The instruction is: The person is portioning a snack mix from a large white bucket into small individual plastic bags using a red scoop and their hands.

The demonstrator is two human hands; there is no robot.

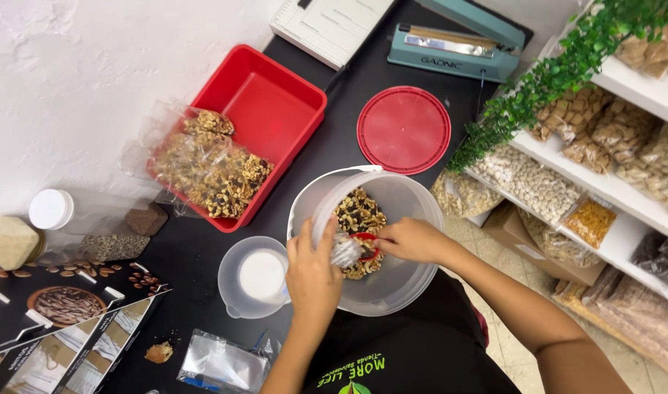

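1. On the black table (392,66), a red tray (264,109) is holding bagged nuts.
2. Nearer, a white bucket (410,211) of mixed nuts is sitting beside its red lid (404,129).
3. Over it, the left hand (312,273) is pinching a small clear bag (345,250); the right hand (414,241) is gripping a red scoop (368,248).

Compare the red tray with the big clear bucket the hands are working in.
The red tray is square, opaque and shallow; the clear bucket is round, see-through and deeper. The tray holds filled clear bags at one end; the bucket holds loose nut mix, which the right hand scoops while the left hand holds a small bag. Both sit on the black table.
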